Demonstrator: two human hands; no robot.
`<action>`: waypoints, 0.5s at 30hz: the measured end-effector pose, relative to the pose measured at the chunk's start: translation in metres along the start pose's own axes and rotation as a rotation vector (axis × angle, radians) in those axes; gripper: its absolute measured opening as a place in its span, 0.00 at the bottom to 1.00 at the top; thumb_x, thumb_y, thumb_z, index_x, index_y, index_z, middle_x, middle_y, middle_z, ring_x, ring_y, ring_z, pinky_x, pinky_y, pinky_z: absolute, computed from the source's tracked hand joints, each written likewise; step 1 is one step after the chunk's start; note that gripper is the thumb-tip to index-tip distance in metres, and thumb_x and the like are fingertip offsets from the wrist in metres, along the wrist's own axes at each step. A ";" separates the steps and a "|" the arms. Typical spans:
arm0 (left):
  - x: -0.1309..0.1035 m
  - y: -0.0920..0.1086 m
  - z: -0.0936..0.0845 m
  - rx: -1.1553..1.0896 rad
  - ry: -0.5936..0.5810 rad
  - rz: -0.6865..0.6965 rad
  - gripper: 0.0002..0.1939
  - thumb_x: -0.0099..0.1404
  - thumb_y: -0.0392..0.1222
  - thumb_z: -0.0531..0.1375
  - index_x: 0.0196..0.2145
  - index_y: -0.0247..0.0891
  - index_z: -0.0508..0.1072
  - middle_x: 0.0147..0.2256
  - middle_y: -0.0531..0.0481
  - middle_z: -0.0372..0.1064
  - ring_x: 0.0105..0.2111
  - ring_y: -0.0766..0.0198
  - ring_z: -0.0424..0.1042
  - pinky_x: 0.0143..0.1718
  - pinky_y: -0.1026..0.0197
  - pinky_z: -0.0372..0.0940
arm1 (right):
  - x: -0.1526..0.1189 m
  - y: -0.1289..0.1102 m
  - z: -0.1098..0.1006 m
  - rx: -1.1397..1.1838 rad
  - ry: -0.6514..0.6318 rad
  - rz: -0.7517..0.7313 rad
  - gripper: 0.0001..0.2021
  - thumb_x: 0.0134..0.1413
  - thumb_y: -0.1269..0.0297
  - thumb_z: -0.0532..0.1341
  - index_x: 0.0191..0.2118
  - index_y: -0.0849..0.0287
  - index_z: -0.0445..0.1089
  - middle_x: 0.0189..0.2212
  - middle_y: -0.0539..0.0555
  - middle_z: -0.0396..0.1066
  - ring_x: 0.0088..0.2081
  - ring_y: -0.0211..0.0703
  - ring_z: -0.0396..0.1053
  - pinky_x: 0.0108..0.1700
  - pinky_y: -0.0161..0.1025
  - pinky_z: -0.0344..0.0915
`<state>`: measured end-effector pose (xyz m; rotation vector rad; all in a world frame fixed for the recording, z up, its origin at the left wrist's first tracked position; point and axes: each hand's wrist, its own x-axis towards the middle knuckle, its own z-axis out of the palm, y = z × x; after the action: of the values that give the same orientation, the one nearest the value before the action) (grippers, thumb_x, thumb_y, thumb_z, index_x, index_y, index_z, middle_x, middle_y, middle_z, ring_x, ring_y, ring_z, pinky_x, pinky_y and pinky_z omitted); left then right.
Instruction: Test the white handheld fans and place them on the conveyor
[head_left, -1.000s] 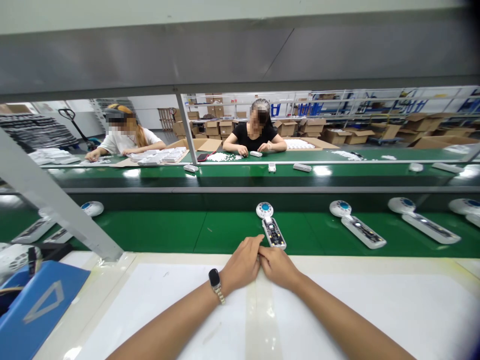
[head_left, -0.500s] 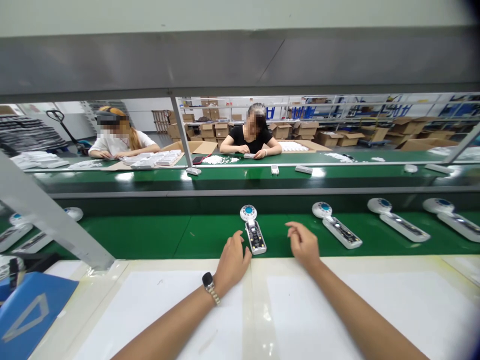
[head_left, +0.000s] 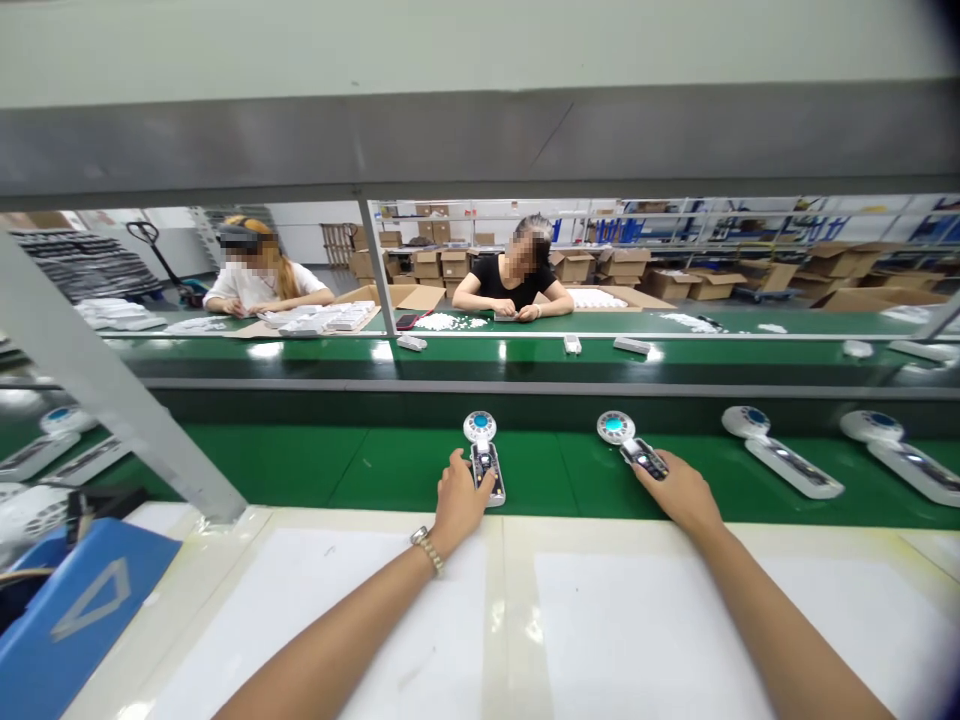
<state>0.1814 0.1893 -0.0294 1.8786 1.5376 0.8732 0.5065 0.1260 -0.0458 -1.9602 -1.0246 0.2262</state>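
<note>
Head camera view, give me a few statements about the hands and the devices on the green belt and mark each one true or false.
1. The left hand rests on a device on the green belt. True.
2. The right hand lies flat on the white table. False: it is on a second device on the belt.
3. A watch is on the left wrist. True.
4. Both hands are clasped together. False: they are apart, each on its own device.
5. No devices lie right of the right hand. False: two more lie there.
</note>
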 end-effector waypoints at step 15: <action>0.008 0.029 -0.007 -0.822 -0.378 -0.251 0.20 0.49 0.37 0.64 0.37 0.40 0.58 0.29 0.53 0.66 0.25 0.64 0.71 0.28 0.58 0.69 | -0.089 -0.101 0.069 1.039 -0.494 0.297 0.17 0.38 0.58 0.67 0.36 0.59 0.68 0.32 0.55 0.74 0.28 0.44 0.73 0.29 0.41 0.72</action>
<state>0.1949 0.1920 -0.0021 1.1373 0.9387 0.8028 0.3565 0.1311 -0.0283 -1.0808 -0.6606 1.1922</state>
